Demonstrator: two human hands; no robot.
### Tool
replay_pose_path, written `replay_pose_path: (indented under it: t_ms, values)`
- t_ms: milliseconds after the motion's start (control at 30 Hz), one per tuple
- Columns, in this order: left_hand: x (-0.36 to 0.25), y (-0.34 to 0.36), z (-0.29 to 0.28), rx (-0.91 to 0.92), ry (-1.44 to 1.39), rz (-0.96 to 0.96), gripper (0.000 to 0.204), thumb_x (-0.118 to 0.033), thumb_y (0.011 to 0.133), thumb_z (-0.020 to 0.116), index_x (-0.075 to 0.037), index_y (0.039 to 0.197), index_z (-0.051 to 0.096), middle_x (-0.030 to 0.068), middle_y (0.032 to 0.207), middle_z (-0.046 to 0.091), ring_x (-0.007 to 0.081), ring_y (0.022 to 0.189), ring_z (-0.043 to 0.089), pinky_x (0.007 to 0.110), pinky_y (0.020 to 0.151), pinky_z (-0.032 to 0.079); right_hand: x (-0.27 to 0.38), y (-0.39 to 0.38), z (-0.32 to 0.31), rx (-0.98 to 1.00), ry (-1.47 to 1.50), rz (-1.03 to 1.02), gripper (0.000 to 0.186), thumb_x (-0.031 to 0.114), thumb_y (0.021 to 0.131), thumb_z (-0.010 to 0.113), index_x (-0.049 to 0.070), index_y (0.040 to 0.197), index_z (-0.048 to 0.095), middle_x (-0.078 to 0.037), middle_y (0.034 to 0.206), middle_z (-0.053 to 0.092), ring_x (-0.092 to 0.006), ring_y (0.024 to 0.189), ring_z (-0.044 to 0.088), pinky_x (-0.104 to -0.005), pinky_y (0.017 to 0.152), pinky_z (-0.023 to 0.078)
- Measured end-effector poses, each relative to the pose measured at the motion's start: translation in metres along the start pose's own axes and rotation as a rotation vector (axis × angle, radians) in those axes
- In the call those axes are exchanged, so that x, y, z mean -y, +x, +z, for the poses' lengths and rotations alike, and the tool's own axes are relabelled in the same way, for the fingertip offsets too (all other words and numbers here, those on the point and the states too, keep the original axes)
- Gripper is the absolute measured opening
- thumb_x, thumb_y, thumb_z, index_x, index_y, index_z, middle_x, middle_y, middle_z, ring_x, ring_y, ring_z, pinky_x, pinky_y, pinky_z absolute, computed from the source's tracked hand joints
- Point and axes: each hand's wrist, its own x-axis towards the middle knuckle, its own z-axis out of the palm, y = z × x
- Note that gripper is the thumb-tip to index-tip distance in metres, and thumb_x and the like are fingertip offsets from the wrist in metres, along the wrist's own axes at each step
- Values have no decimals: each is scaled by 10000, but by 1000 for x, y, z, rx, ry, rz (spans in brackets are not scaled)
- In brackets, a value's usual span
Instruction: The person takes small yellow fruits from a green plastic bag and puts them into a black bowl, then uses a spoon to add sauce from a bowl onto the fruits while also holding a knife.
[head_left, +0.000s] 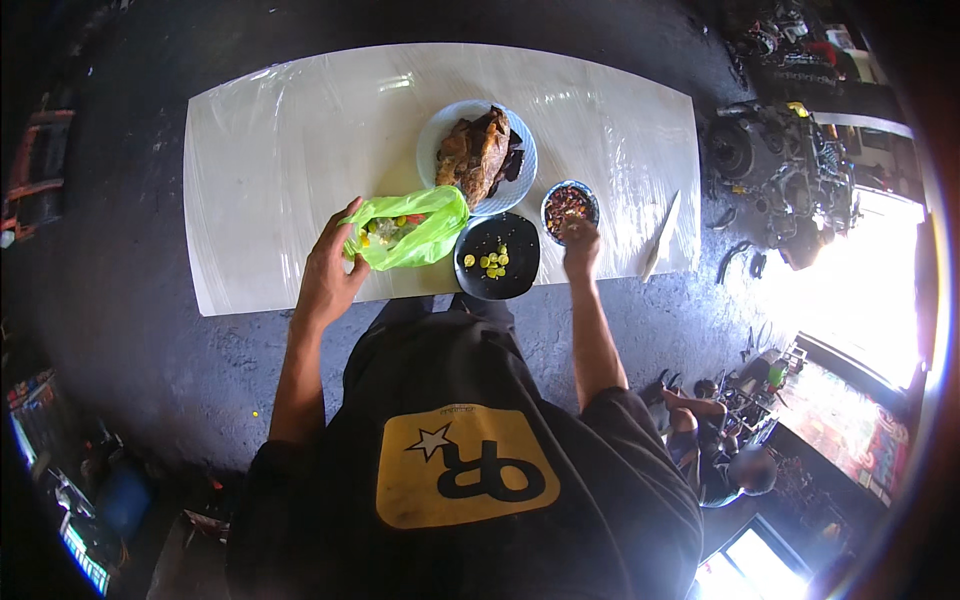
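My left hand [335, 262] grips the rim of a bright green plastic bag [440, 232], thumb and fingers at its left edge. The bag's mouth gapes, and red, yellow and pale pieces show inside. Over a small bowl [568, 203] of dark sauce with chopped bits, my right hand [581, 248] is closed; what its fingers hold is hidden. Between the hands lies a black dish [490, 284] with several cut green citrus pieces [489, 262]. Behind it, a light blue plate [432, 140] carries a browned piece of roasted meat [474, 152].
A white knife [664, 235] lies on the right part of the plastic-covered table [290, 150]. Machine parts [775, 160] stand on the floor at the right. Farther back at the lower right, another person [715, 450] sits low, away from the table.
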Motion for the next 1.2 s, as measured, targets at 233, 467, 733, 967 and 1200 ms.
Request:
replay_pose_path:
  t_ms: [233, 467, 733, 967, 1200]
  values:
    - [5, -4, 1, -16, 65, 84, 741, 110, 835, 606, -76, 1532, 435, 176, 1496, 521, 394, 1325, 557, 429, 1004, 557, -35, 54, -10, 114, -199, 14, 197, 38, 823, 789, -26, 1007, 759, -161, 888, 770, -232, 817, 751, -338, 736, 590]
    - [2, -7, -4, -2, 25, 12, 753, 108, 837, 606, -81, 1542, 418, 182, 1489, 522, 397, 1328, 550, 435, 1023, 545, -48, 63, -4, 182, -434, 45, 179, 101, 812, 842, -25, 892, 743, -190, 771, 735, -307, 694, 733, -420, 655, 574]
    - [7, -11, -1, -40, 80, 55, 759, 108, 833, 609, -85, 1542, 419, 187, 1484, 521, 402, 1312, 556, 421, 1011, 555, -36, 63, -14, 273, -548, -13, 195, 192, 923, 741, 4, 874, 724, -258, 773, 697, -407, 733, 722, -463, 633, 543]
    - [6, -5, 4, -24, 17, 51, 764, 103, 832, 615, -83, 1545, 415, 192, 1476, 525, 402, 1309, 561, 444, 1037, 536, -19, 61, -20, 217, -704, -86, 249, 216, 994, 644, 18, 864, 720, -241, 762, 695, -422, 708, 696, -453, 646, 543]
    - [6, 1, 11, -53, 84, 100, 767, 81, 828, 645, -90, 1543, 428, 197, 1466, 539, 384, 1314, 568, 419, 1010, 538, 136, 4, 39, 451, -118, -26, 474, -126, 796, 577, 9, 1235, 694, -137, 1175, 750, -233, 1074, 714, -374, 956, 549]
